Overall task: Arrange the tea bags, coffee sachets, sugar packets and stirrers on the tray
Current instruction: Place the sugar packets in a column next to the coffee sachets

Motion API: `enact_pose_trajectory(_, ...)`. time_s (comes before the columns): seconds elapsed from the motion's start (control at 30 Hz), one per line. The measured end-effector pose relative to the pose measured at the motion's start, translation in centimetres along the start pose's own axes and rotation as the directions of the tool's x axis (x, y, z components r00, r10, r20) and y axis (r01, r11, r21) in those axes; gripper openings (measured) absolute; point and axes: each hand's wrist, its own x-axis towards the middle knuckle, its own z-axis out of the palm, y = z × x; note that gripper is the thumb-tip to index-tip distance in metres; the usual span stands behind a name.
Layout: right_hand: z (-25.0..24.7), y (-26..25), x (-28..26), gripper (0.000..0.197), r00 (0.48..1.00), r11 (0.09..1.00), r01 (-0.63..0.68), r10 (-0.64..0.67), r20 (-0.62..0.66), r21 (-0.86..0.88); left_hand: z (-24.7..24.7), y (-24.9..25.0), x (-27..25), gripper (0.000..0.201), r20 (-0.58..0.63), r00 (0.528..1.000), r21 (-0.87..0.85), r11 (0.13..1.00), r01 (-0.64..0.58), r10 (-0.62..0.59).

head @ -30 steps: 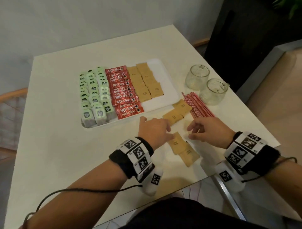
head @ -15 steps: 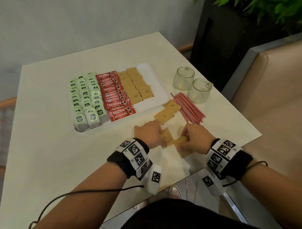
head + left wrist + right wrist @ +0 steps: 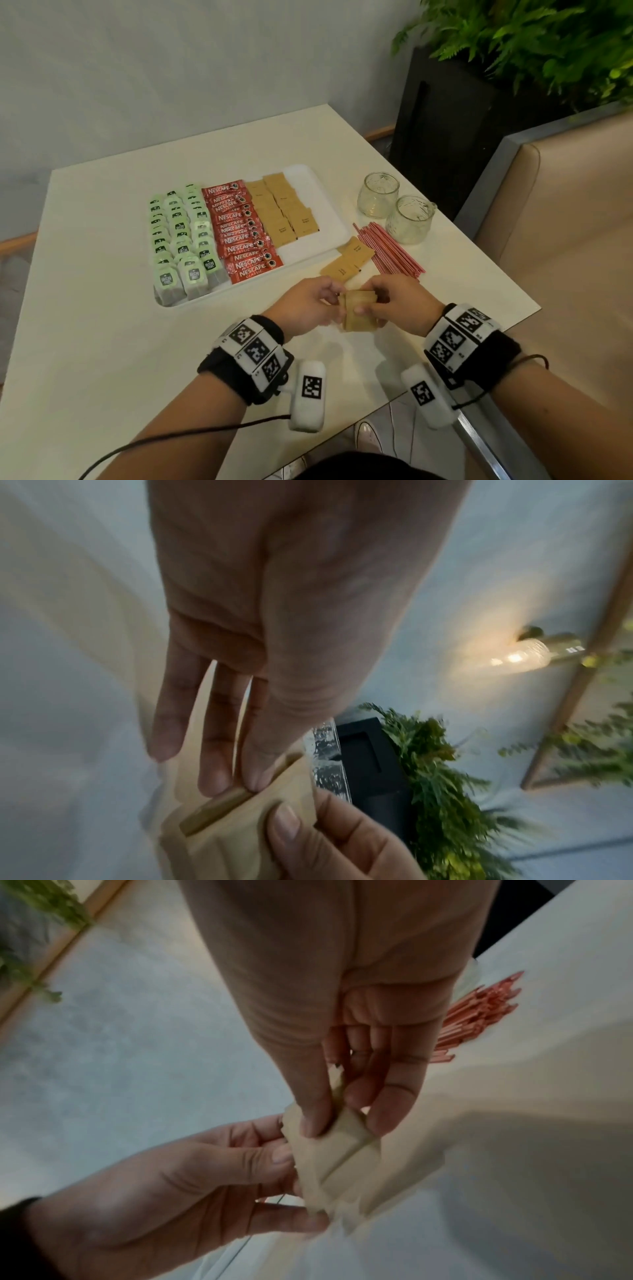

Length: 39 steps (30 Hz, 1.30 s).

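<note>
A small stack of brown sugar packets (image 3: 359, 310) is held above the table's near edge between both hands. My left hand (image 3: 334, 298) pinches its left side, thumb on top. My right hand (image 3: 373, 301) pinches its right side. In the wrist views the stack (image 3: 240, 829) (image 3: 337, 1167) sits between thumbs and fingers. The white tray (image 3: 325, 219) carries rows of green tea bags (image 3: 181, 236), red coffee sachets (image 3: 243, 229) and sugar packets (image 3: 284, 212). A few loose sugar packets (image 3: 352, 258) and a bundle of red stirrers (image 3: 387, 250) lie right of the tray.
Two glass jars (image 3: 394, 209) stand at the table's right side behind the stirrers. A black planter (image 3: 445, 130) with ferns and a beige bench (image 3: 565, 240) flank the table on the right. The table's front edge (image 3: 394, 397) runs just below my wrists.
Both hands picked the sugar packets off the table in front of me, brought them together into one stack and lifted it. The head view has tilted up.
</note>
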Motion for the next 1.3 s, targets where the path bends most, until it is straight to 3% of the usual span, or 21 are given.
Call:
enact_pose_trajectory(0.07,-0.1,0.2,0.3,0.012,1.000,0.999,-0.026,0.026,0.009,0.021,-0.2,0.1,0.0,0.029,0.004,1.000,-0.036,0.999,0.024,-0.024)
enact_pose_trajectory(0.1,-0.2,0.3,0.5,0.012,0.999,0.998,-0.044,0.044,0.007,0.039,-0.3,0.2,0.2,0.026,-0.049,0.999,-0.006,1.000,0.015,-0.015)
enact_pose_trajectory(0.17,-0.6,0.5,0.8,0.012,0.997,0.997,-0.074,0.074,-0.013,0.033,-0.6,0.5,1.3,0.020,-0.247,0.968,0.218,0.976,0.003,0.052)
enact_pose_trajectory(0.23,-0.8,0.7,1.2,0.012,0.995,0.996,-0.093,0.092,-0.042,-0.016,-0.6,1.4,2.6,0.027,-0.363,0.922,0.471,0.880,0.055,0.137)
enact_pose_trajectory(0.37,-1.2,0.8,1.5,0.018,0.995,0.996,-0.082,0.079,-0.066,-0.043,0.6,2.9,4.7,0.047,-0.330,0.939,0.661,0.734,0.157,0.096)
enact_pose_trajectory(0.47,-1.4,1.0,1.5,0.014,0.993,0.996,-0.087,0.085,-0.076,-0.028,1.8,2.8,5.4,0.035,-0.333,0.939,0.772,0.596,0.220,0.084)
enact_pose_trajectory(0.77,-1.9,2.0,1.6,0.016,0.990,0.994,-0.105,0.103,-0.091,-0.011,1.3,3.2,6.6,0.065,-0.348,0.934,0.602,0.746,0.285,-0.076)
enact_pose_trajectory(0.83,-1.9,2.2,1.6,0.017,0.989,0.993,-0.113,0.110,-0.098,-0.026,1.9,3.8,6.7,0.069,-0.373,0.927,0.642,0.707,0.296,-0.050)
enact_pose_trajectory(0.93,-2.0,2.7,1.7,0.017,0.988,0.992,-0.120,0.115,-0.107,-0.042,2.8,4.5,6.7,0.051,-0.337,0.941,0.726,0.642,0.248,0.016)
enact_pose_trajectory(1.03,-2.1,3.0,1.6,0.018,0.989,0.993,-0.114,0.111,-0.099,-0.017,2.6,4.6,6.5,0.037,-0.273,0.962,0.714,0.667,0.212,-0.013)
enact_pose_trajectory(1.13,-2.3,3.2,1.5,0.019,0.992,0.996,-0.088,0.088,-0.092,0.003,2.1,4.1,6.4,0.054,-0.278,0.960,0.689,0.687,0.232,-0.045)
enact_pose_trajectory(1.3,-2.8,3.2,1.9,0.020,0.994,0.998,-0.055,0.056,-0.090,0.020,0.5,3.1,5.8,0.066,-0.269,0.962,0.756,0.609,0.241,-0.047)
